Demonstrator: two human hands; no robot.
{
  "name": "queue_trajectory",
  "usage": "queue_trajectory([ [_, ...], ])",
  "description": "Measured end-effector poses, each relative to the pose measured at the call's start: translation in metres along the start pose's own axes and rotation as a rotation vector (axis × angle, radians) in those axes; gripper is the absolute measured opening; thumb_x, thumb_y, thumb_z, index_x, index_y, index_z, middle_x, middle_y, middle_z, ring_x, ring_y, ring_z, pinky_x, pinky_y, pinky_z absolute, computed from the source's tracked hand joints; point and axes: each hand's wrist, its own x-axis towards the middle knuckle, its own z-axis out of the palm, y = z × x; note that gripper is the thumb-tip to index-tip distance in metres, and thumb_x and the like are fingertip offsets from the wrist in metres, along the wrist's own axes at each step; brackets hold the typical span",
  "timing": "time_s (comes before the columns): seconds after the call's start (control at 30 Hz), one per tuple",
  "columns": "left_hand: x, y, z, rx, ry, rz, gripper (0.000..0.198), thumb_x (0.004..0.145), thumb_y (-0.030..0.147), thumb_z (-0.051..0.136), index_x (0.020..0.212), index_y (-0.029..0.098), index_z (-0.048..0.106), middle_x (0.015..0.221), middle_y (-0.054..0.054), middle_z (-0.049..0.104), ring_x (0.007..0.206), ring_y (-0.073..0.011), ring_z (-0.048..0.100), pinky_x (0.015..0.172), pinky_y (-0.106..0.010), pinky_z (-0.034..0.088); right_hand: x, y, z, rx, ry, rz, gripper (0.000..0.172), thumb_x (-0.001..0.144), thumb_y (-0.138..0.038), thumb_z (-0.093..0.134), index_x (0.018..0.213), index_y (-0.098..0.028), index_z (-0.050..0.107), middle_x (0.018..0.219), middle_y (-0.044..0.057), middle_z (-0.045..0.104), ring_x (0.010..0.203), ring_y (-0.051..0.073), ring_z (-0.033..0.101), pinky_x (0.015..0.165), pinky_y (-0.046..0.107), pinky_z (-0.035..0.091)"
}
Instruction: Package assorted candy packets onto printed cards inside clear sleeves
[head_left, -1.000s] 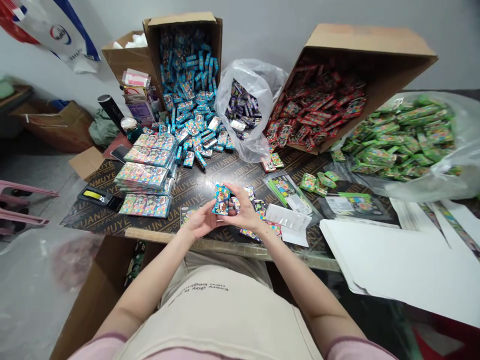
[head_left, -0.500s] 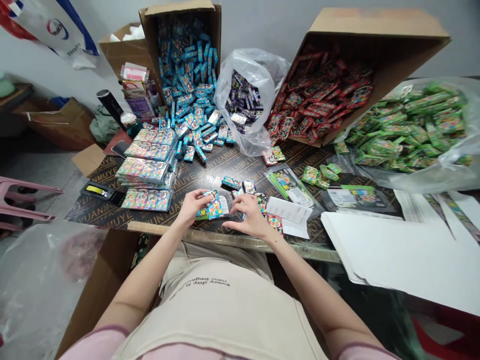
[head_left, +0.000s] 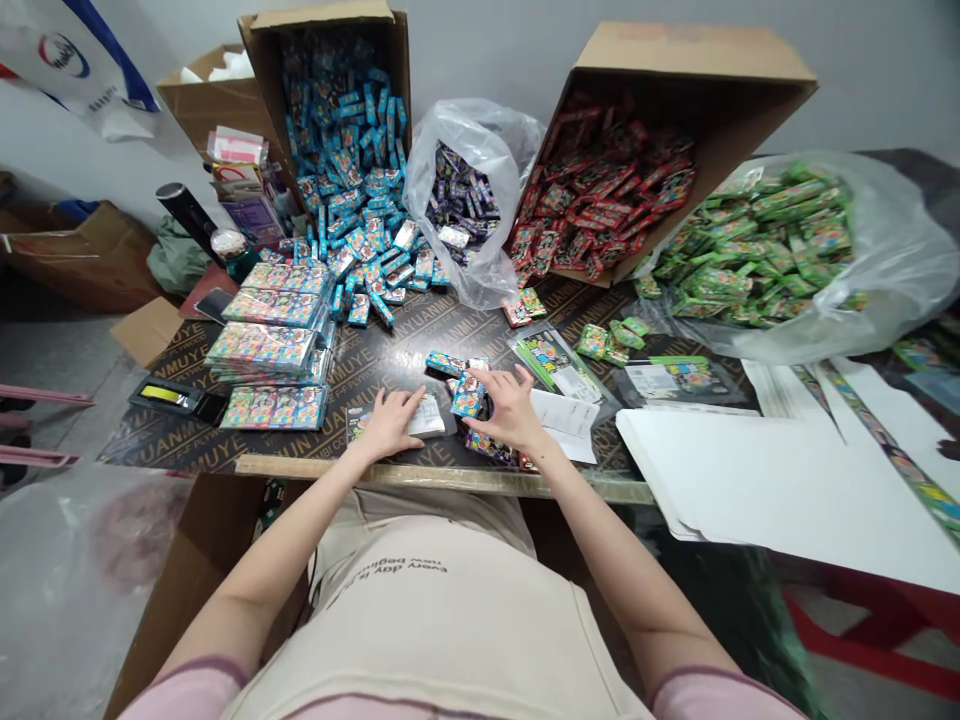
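The left hand point(head_left: 390, 425) lay flat and open, its fingers on a white slip point(head_left: 427, 415) on the dark plywood tabletop point(head_left: 360, 370). The right hand point(head_left: 511, 408) arched half open, touching a small blue printed packet point(head_left: 466, 398) just beside it; I couldn't tell whether it gripped.

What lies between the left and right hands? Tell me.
In the head view, a blue printed packet and a white paper slip lie between the left hand and right hand.

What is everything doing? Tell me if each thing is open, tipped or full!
left hand, open, flat on a white slip
right hand, fingers spread over a blue packet
blue-packet carton, open, packets spilling out
red-packet carton, tipped, open, full
purple-packet bag, open, partly filled
green-packet bag, open, full
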Motion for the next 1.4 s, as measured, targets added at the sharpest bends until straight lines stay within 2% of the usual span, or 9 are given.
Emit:
queue_trajectory([
  [0.1, -0.005, -0.001, 0.003, 0.003, 0.044, 0.041, 0.105, 0.062, 0.036, 0.078, 0.15, 0.018, 0.023, 0.129, -0.014, 0.055, 0.123, -0.0304, 0.049, 0.114, -0.053, 0.022, -0.005, 0.0, 0.003, -0.007, -0.059, -0.008, 0.069, 0.074, -0.036, 0.067, 0.137, -0.023, 0.044, 0.125, 0.011, 0.061, 0.117, 0.031, 0.053, 0.11, 0.053, 0.012],
  [0.33, -0.014, -0.004, -0.009, -0.097, 0.221, 0.147, 0.109, 0.064, 0.028, 0.074, 0.152, 0.02, 0.01, 0.129, -0.012, 0.053, 0.123, -0.0292, 0.049, 0.117, -0.055, 0.016, -0.003, -0.016, 0.001, 0.158, -0.122, -0.083, 0.073, 0.066, -0.038, 0.07, 0.133, -0.023, 0.047, 0.129, 0.01, 0.06, 0.116, 0.031, 0.054, 0.109, 0.051, 0.017],
  [0.6, -0.015, -0.005, -0.019, -0.137, 0.193, 0.224, 0.118, 0.062, 0.029, 0.077, 0.153, 0.023, 0.002, 0.129, -0.011, 0.052, 0.122, -0.0306, 0.05, 0.116, -0.056, 0.022, 0.005, -0.011, -0.008, 0.284, -0.201, -0.184, 0.077, 0.066, -0.036, 0.07, 0.137, -0.024, 0.041, 0.133, 0.011, 0.059, 0.121, 0.031, 0.053, 0.111, 0.056, 0.014],
  [0.8, -0.012, -0.005, -0.025, -0.281, 0.216, 0.145, 0.121, 0.06, 0.026, 0.078, 0.153, 0.022, 0.001, 0.127, -0.011, 0.055, 0.119, -0.0296, 0.052, 0.11, -0.051, 0.034, 0.004, -0.015, -0.011, 0.25, -0.055, -0.124, 0.07, 0.061, -0.04, 0.072, 0.125, -0.021, 0.049, 0.116, 0.011, 0.064, 0.112, 0.031, 0.057, 0.11, 0.057, 0.017],
  [1.07, -0.009, 0.005, -0.025, -0.346, 0.158, 0.196, 0.122, 0.058, 0.025, 0.08, 0.154, 0.025, 0.004, 0.129, -0.01, 0.055, 0.118, -0.029, 0.053, 0.105, -0.045, 0.039, 0.011, -0.004, -0.019, 0.328, -0.199, -0.177, 0.078, 0.061, -0.039, 0.073, 0.131, -0.023, 0.045, 0.123, 0.01, 0.061, 0.116, 0.032, 0.055, 0.112, 0.059, 0.014],
  [1.17, -0.008, 0.005, -0.03, -0.295, 0.179, 0.253, 0.117, 0.061, 0.025, 0.079, 0.154, 0.025, 0.008, 0.131, -0.01, 0.054, 0.12, -0.0294, 0.051, 0.106, -0.046, 0.038, 0.01, -0.005, -0.019, 0.285, -0.165, -0.193, 0.09, 0.067, -0.047, 0.074, 0.144, -0.025, 0.032, 0.139, 0.013, 0.052, 0.125, 0.033, 0.05, 0.113, 0.058, 0.012],
  [1.27, -0.007, 0.004, -0.034, -0.315, 0.248, 0.215, 0.118, 0.062, 0.032, 0.08, 0.154, 0.023, 0.007, 0.129, -0.012, 0.054, 0.118, -0.03, 0.053, 0.105, -0.047, 0.039, 0.005, -0.01, -0.014, 0.304, -0.011, -0.122, 0.099, 0.069, -0.059, 0.073, 0.149, -0.026, 0.023, 0.139, 0.014, 0.052, 0.13, 0.033, 0.045, 0.113, 0.056, 0.013],
  [1.33, -0.006, 0.004, -0.034, -0.352, 0.293, 0.177, 0.118, 0.063, 0.037, 0.081, 0.154, 0.022, 0.007, 0.128, -0.012, 0.055, 0.118, -0.0299, 0.053, 0.105, -0.047, 0.039, 0.0, -0.017, -0.011, 0.342, 0.076, -0.052, 0.097, 0.073, -0.059, 0.07, 0.149, -0.026, 0.02, 0.126, 0.012, 0.062, 0.128, 0.032, 0.047, 0.113, 0.055, 0.013],
  [1.4, -0.006, 0.005, -0.032, -0.376, 0.302, 0.164, 0.119, 0.062, 0.038, 0.081, 0.154, 0.022, 0.007, 0.128, -0.012, 0.055, 0.119, -0.0294, 0.053, 0.105, -0.046, 0.039, -0.003, -0.024, -0.007, 0.395, 0.038, -0.058, 0.085, 0.083, -0.053, 0.062, 0.15, -0.027, 0.017, 0.122, 0.009, 0.064, 0.124, 0.029, 0.052, 0.113, 0.054, 0.013],
])
